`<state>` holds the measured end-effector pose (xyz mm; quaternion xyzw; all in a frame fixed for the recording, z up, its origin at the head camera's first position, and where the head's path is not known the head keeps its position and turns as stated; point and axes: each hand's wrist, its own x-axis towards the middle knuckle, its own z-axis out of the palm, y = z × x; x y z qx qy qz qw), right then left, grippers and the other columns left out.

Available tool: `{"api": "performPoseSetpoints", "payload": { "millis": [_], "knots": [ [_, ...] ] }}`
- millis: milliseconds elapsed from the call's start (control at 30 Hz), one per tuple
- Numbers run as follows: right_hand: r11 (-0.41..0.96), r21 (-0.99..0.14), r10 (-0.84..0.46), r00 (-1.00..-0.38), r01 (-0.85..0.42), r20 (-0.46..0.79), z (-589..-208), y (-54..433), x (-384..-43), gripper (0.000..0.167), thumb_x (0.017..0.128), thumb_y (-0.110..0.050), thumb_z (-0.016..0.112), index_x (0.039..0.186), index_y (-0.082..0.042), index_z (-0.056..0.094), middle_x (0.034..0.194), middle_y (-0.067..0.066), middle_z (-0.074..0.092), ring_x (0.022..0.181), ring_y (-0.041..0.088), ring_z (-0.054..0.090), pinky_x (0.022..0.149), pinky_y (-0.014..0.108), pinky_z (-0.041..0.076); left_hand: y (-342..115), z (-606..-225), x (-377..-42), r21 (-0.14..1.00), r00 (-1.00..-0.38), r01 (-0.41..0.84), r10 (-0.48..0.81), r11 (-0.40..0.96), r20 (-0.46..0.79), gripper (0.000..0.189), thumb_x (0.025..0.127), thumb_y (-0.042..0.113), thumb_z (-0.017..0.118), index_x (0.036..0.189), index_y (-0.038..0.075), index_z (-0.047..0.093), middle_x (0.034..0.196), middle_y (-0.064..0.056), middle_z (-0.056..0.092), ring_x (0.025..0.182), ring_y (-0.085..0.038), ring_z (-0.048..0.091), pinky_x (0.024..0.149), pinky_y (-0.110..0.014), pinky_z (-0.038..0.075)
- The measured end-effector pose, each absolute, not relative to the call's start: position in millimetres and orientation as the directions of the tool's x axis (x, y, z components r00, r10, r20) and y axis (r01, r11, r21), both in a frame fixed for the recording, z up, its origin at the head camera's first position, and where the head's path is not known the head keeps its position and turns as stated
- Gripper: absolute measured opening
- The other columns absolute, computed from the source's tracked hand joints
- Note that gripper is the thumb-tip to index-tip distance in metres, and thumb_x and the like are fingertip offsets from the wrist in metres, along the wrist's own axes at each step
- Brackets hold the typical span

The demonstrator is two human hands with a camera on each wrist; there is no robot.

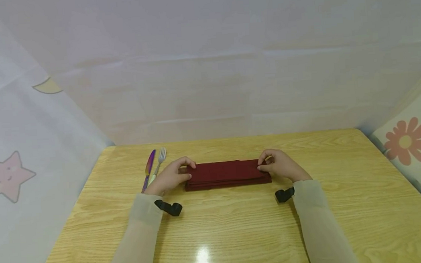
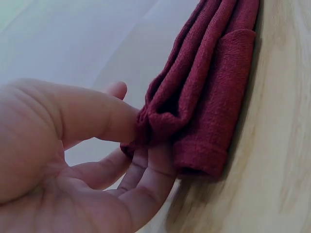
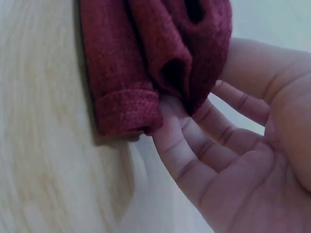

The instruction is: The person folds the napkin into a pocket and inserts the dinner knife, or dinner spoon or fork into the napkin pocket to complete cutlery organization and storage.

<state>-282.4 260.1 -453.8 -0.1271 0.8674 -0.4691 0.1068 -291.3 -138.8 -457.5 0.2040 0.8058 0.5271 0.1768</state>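
Note:
A dark red cloth (image 1: pixel 227 172), folded into a long layered strip, lies crosswise on the wooden table. My left hand (image 1: pixel 172 175) pinches its left end between thumb and fingers. At the right end, my right hand (image 1: pixel 278 164) pinches the upper layers in the same manner. Close up in the left wrist view, the folded cloth (image 2: pixel 204 92) shows stacked folds, with fingers tucked under the upper ones and a lower roll against the tabletop. The right wrist view has the cloth's other end (image 3: pixel 121 73), its upper folds gripped and the bottom fold on the table.
Left of the cloth lie a purple-and-gold knife (image 1: pixel 149 165) and a fork (image 1: pixel 161 155) with a pale handle, partly behind the left hand. The wooden table (image 1: pixel 238 226) ends at a pale hanging sheet (image 1: pixel 208 87) at the back. Black wrist cameras sit on both sleeves.

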Motion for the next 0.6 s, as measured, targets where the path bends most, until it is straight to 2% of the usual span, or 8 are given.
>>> {"api": "performPoseSetpoints", "payload": {
  "millis": [133, 200, 300, 367, 433, 533, 600],
  "knots": [
    [0.584, -0.796, -0.330, -0.942, -0.156, -0.058, -448.4, 258.7, -279.9, 0.006, 0.094, -0.015, 0.075, 0.091, -0.014, 0.070, 0.111, 0.007, 0.063, 0.097, 0.026, 0.060, 0.077, 0.040, 0.051, -132.8, -454.9, -288.9, 0.853, -0.868, 0.236, 0.495, 0.466, -0.030, 0.021, 0.100, -0.008, 0.054, 0.115, 0.004, 0.060, 0.143, -0.019, 0.051, 0.136, -0.040, 0.046, 0.101, -0.050, 0.046],
    [0.635, -0.749, -0.326, -0.944, -0.186, -0.041, -441.9, 255.7, -277.4, 0.005, 0.095, -0.016, 0.073, 0.092, -0.013, 0.071, 0.113, 0.008, 0.064, 0.103, 0.028, 0.060, 0.082, 0.044, 0.051, -127.9, -451.1, -287.4, 0.781, -0.884, 0.299, 0.468, 0.548, 0.009, 0.025, 0.098, -0.010, 0.051, 0.116, 0.004, 0.063, 0.143, -0.020, 0.052, 0.135, -0.041, 0.046, 0.109, -0.055, 0.039],
    [0.710, -0.664, -0.316, -0.949, -0.235, -0.002, -428.7, 246.9, -272.8, 0.007, 0.099, -0.016, 0.068, 0.098, -0.010, 0.073, 0.118, 0.013, 0.064, 0.113, 0.035, 0.058, 0.091, 0.052, 0.049, -119.1, -441.0, -282.9, 0.678, -0.907, 0.349, 0.414, 0.647, 0.072, 0.036, 0.098, -0.012, 0.045, 0.124, 0.002, 0.064, 0.147, -0.023, 0.050, 0.139, -0.043, 0.041, 0.115, -0.059, 0.030],
    [0.744, -0.610, -0.324, -0.945, -0.274, 0.028, -419.1, 238.4, -268.8, 0.015, 0.102, -0.014, 0.062, 0.109, -0.005, 0.072, 0.125, 0.019, 0.062, 0.120, 0.040, 0.056, 0.097, 0.057, 0.047, -112.2, -433.7, -278.7, 0.643, -0.915, 0.363, 0.388, 0.675, 0.110, 0.041, 0.100, -0.009, 0.042, 0.135, 0.000, 0.059, 0.149, -0.024, 0.048, 0.140, -0.044, 0.039, 0.116, -0.059, 0.028],
    [0.766, -0.566, -0.345, -0.938, -0.305, 0.039, -411.4, 228.3, -263.9, 0.026, 0.105, -0.014, 0.055, 0.124, 0.000, 0.066, 0.136, 0.024, 0.056, 0.128, 0.044, 0.051, 0.103, 0.059, 0.043, -104.5, -428.1, -273.7, 0.644, -0.916, 0.362, 0.384, 0.674, 0.112, 0.043, 0.104, -0.003, 0.039, 0.146, -0.001, 0.050, 0.153, -0.023, 0.043, 0.145, -0.044, 0.032, 0.118, -0.059, 0.025],
    [0.791, -0.517, -0.385, -0.923, -0.326, -0.008, -404.7, 209.0, -254.2, 0.043, 0.110, -0.016, 0.045, 0.146, 0.006, 0.046, 0.153, 0.029, 0.037, 0.142, 0.047, 0.034, 0.113, 0.061, 0.031, -91.5, -426.4, -266.8, 0.655, -0.890, 0.388, 0.447, 0.648, 0.084, 0.046, 0.109, 0.007, 0.036, 0.155, -0.001, 0.036, 0.159, -0.021, 0.035, 0.151, -0.041, 0.020, 0.120, -0.056, 0.019],
    [0.814, -0.492, -0.388, -0.919, -0.309, -0.065, -406.2, 194.7, -248.0, 0.051, 0.111, -0.020, 0.042, 0.154, 0.006, 0.034, 0.160, 0.029, 0.025, 0.148, 0.047, 0.022, 0.117, 0.062, 0.024, -82.5, -430.9, -262.5, 0.672, -0.862, 0.395, 0.506, 0.627, 0.035, 0.048, 0.111, 0.012, 0.035, 0.158, 0.001, 0.031, 0.163, -0.018, 0.029, 0.153, -0.039, 0.013, 0.121, -0.057, 0.013]
  ]
}}
